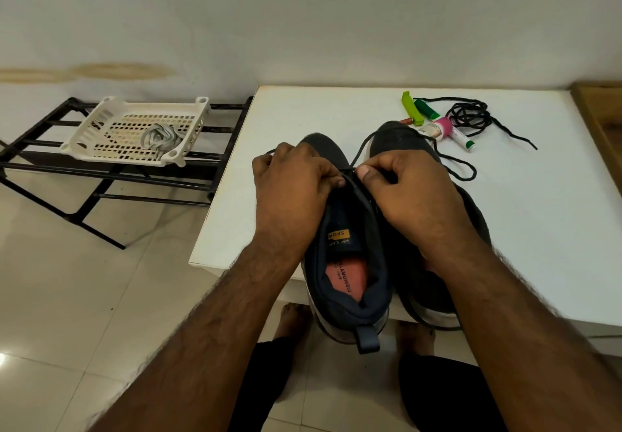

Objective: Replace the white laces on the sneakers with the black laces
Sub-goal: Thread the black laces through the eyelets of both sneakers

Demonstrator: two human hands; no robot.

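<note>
At frame centre, left hand (296, 182) and right hand (400, 185) are pinching black lace (356, 159) over sneaker (350, 263), fingers curled, threading eyelets.

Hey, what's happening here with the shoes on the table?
A person is lacing the near dark sneaker with a black lace. The left hand and the right hand both pinch at the lace over the eyelets. The second sneaker sits beside it on the white table. Another black lace lies loose farther back, by some small tubes and clips. The removed white laces lie in a white basket on the black rack.
</note>
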